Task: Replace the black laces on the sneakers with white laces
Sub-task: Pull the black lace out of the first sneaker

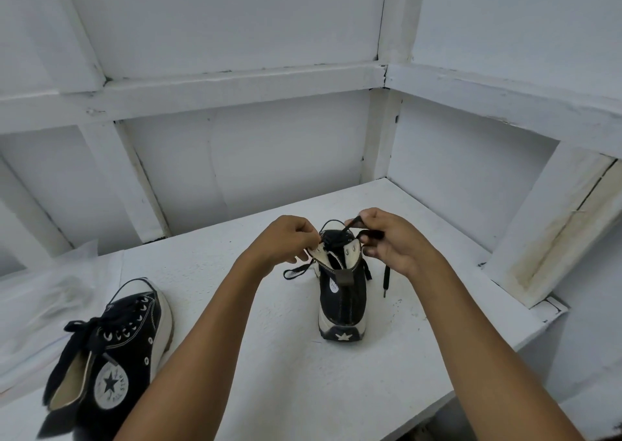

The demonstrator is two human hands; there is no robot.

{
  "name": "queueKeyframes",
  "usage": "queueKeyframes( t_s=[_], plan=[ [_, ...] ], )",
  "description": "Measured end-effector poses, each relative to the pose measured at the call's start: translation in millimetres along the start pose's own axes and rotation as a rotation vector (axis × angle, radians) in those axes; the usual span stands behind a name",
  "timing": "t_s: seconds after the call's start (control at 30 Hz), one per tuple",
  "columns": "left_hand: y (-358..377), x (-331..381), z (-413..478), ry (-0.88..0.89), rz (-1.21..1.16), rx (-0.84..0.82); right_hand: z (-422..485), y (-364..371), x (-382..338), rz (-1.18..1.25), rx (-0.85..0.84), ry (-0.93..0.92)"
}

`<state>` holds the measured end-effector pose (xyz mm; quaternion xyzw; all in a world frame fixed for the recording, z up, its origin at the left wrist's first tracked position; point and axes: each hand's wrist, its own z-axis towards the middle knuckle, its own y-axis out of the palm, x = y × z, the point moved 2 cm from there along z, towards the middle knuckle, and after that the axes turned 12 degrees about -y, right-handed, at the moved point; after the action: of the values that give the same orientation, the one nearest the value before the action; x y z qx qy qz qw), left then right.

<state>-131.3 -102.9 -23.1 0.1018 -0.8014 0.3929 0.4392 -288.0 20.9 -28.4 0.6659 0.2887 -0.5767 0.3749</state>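
Two bare forearms reach in from the bottom edge, cut off below the elbows, over a white table [286, 356] whose painted top looks rough and brushed. Nearest on the left lies a black canvas high-top sneaker [111, 353] on its side, cream rubber sole turned to the right, a round white star patch on the ankle, its dark laces [87, 326] threaded through metal eyelets and bunched in a loose tangle near the collar; its heel end blurs at the frame's lower left corner. Under and behind it spreads something pale and crumpled, thin like plastic or paper, too blurred to name. Further in, near the middle of the table, the second sneaker [340, 296] stands upright with its heel toward the camera, showing a star on the heel bumper, a pull tab and a cream lining. The left hand [289, 238] pinches the collar or tongue at the shoe's left side, fingers curled tight. The right hand [387, 238] is closed around a flat black lace [353, 223], drawn up from the top eyelets; one loose end hangs down to the right, its tip touching the table. The shoe's front is hidden behind its ankle. Beyond stand white painted walls with chipped wooden framing.
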Motion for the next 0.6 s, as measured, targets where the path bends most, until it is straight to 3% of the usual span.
queueKeyframes(
  t_s=[0.1, 0.33, 0.47, 0.53, 0.6],
  plan=[
    [-2, 2, -1, -0.003, 0.007, -0.005, 1, -7, 0, 0.128, 0.041, 0.019],
    [-1, 4, 0, -0.011, 0.028, -0.011, 2, -13, -1, -0.454, -0.024, 0.104],
    [-3, 6, 0, -0.014, 0.045, -0.019, 4, -15, 2, -0.488, -0.071, 0.191],
    [-3, 6, 0, -0.011, 0.055, -0.024, 4, -16, 1, -0.489, -0.086, 0.14],
    [-3, 7, 1, -0.005, 0.063, -0.027, 5, -16, -1, -0.337, -0.061, 0.044]
  ],
)
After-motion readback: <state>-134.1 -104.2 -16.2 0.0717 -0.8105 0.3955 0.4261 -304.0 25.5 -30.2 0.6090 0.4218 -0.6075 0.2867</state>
